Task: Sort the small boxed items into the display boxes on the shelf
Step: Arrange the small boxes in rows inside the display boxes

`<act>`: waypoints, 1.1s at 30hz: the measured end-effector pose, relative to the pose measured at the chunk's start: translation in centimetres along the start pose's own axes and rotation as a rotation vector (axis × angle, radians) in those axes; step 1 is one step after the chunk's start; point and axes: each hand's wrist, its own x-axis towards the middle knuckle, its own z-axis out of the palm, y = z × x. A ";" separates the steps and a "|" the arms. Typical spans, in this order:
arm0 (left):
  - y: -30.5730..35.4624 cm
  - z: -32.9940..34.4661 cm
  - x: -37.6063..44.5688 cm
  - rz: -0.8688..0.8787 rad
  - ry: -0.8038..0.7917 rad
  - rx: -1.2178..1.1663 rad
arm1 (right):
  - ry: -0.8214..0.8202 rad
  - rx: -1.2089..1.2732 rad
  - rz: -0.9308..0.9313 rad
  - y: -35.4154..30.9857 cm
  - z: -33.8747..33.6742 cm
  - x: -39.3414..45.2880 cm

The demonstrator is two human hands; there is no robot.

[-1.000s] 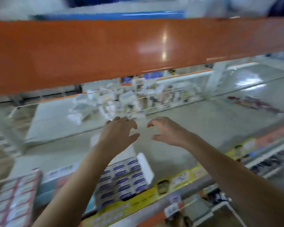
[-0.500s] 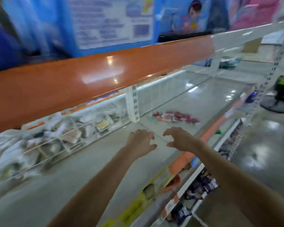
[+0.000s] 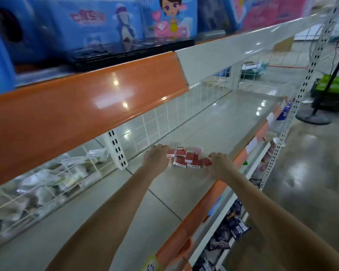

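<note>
A loose cluster of several small red boxes (image 3: 186, 158) lies on the grey shelf board (image 3: 219, 122). My left hand (image 3: 156, 159) is at the cluster's left end, fingers curled onto the nearest boxes. My right hand (image 3: 219, 166) is at the cluster's right end and pinches the outermost red box (image 3: 206, 162). Both forearms reach in from below. No display box shows in this view.
An orange shelf front (image 3: 82, 112) hangs overhead to the left, and a white wire grid (image 3: 160, 122) backs the shelf. Bagged goods (image 3: 47, 182) lie behind the grid at left. A white slotted upright (image 3: 294, 106) and a floor fan (image 3: 319, 106) stand to the right.
The view has swung right, away from the blue-and-white boxes. Both hands reached forward to the red boxes and now close in on the cluster from both ends.
</note>
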 end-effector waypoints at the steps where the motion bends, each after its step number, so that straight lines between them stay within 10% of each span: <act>1: -0.1 0.2 0.7 -0.013 -0.011 -0.005 | 0.011 -0.008 -0.002 0.2 0.4 0.3; 18: -3.7 1.5 -1.8 -0.069 0.117 -0.381 | 0.250 0.615 0.051 -0.1 -0.5 -0.7; 26: -7.3 -1.6 -12.4 -0.364 0.002 -0.818 | -0.064 1.167 -0.119 -9.4 0.5 -4.4; 33: -12.0 -4.8 -24.6 -0.701 0.211 -1.062 | -0.506 1.255 -0.352 -19.8 1.9 -9.2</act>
